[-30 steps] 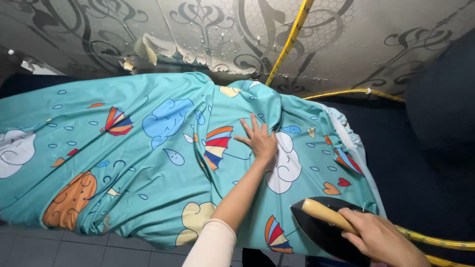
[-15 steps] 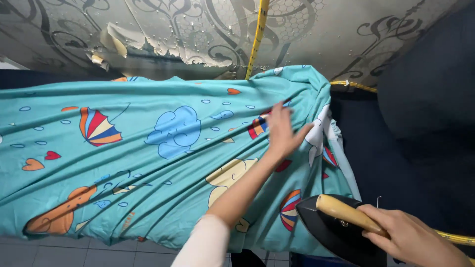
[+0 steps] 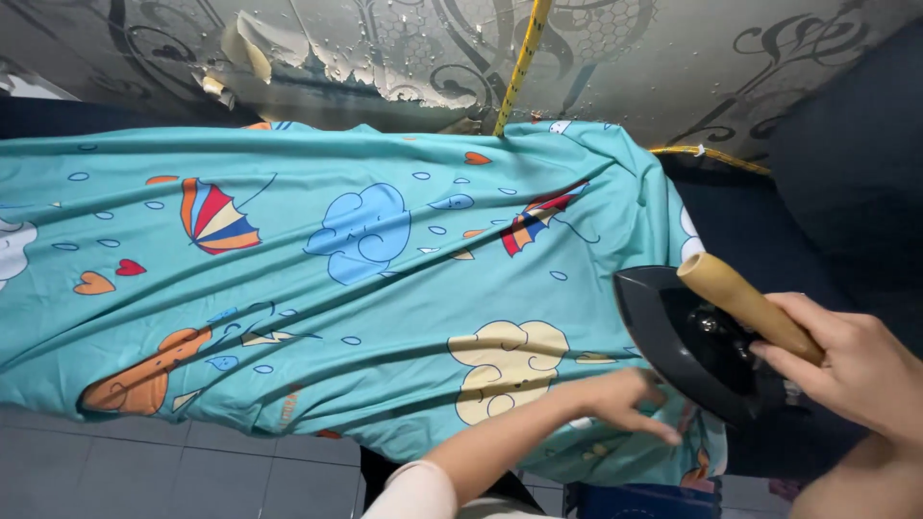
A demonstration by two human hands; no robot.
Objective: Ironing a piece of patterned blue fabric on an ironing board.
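A turquoise cloth [image 3: 365,288] printed with clouds, umbrellas and hearts lies spread over a board. My left hand [image 3: 625,402] rests on its near right edge, fingers closed on the fabric beside a yellow cloud. A black iron [image 3: 687,341] with a wooden handle [image 3: 745,306] sits on the cloth's right end, and my right hand [image 3: 851,360] grips that handle.
A patterned grey wall [image 3: 673,58] with peeling paper [image 3: 245,48] runs behind the board. A yellow cord [image 3: 519,67] hangs down it and trails off to the right [image 3: 711,156]. Dark fabric [image 3: 846,173] lies at right; grey floor tiles [image 3: 144,471] show below.
My left hand has drawn back from the cloth's middle to its near right edge. The iron has moved up onto the cloth's right end. The view has shifted along the cloth.
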